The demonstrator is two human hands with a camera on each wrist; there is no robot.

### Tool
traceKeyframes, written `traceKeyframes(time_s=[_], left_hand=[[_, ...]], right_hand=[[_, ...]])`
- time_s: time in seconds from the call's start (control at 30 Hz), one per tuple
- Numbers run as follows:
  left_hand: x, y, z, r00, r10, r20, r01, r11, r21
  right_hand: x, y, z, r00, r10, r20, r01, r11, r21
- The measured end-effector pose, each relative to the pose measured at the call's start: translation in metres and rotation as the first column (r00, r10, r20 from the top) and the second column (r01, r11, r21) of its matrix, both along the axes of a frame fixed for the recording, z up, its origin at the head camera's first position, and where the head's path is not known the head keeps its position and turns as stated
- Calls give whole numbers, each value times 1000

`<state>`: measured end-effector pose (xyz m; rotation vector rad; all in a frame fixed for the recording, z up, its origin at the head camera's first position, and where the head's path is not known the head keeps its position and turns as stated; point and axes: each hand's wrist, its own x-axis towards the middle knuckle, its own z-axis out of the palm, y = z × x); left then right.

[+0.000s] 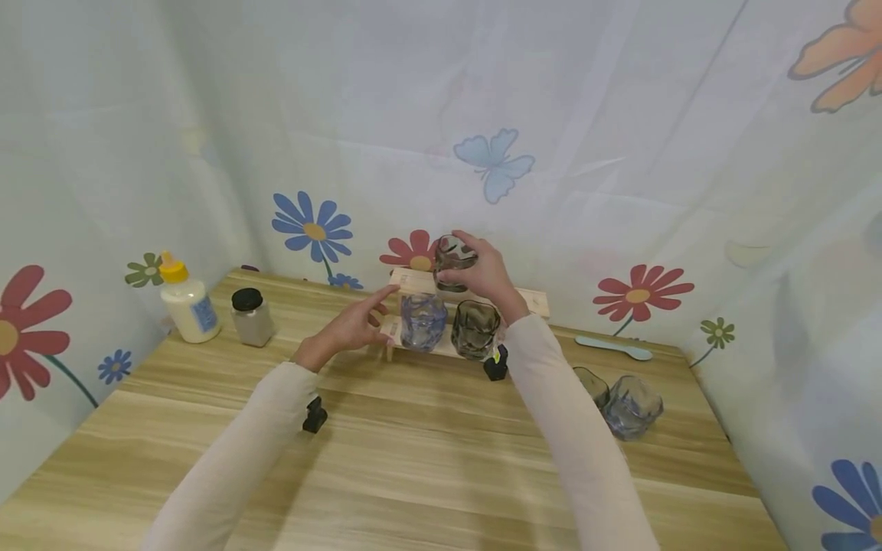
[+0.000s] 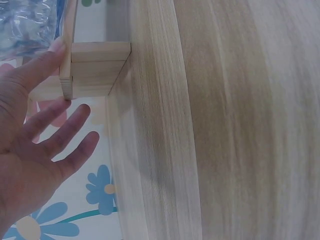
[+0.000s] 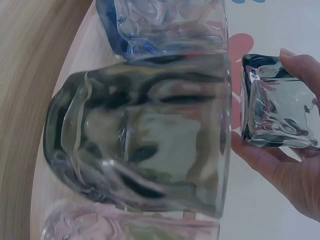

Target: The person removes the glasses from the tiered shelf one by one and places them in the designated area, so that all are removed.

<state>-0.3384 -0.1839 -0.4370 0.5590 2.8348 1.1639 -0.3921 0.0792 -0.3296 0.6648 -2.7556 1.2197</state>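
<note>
My right hand [image 1: 482,268] holds a smoky grey glass [image 3: 280,100] at the back, level with the upper board of a two-step wooden rack [image 1: 412,280], fingers and thumb around its sides. On the lower step stand a blue-tinted glass [image 1: 423,325] and a dark smoky glass [image 1: 475,330]. A pink-tinted glass [image 3: 80,223] beside them is mostly hidden by the right sleeve in the head view. My left hand [image 1: 351,323] is at the rack's left end. In the left wrist view its fingertips touch the end of a board, with the other fingers [image 2: 75,125] loosely spread.
On the right of the wooden table [image 1: 386,474] are another smoky glass [image 1: 591,385], partly behind the sleeve, a bluish glass [image 1: 632,407] and a pale blue spoon-like utensil [image 1: 613,347]. At left stand a yellow-capped bottle [image 1: 189,306] and a black-lidded jar [image 1: 252,321]. A flowered curtain [image 1: 386,115] hangs close behind.
</note>
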Motion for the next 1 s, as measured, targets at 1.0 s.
traceKeyframes(time_s=[1.0], left_hand=[[1,-1,1,1000,5,18,-5,1000,17]], right_hand=[[30,63,13,997,-13,-81,16,999,33]])
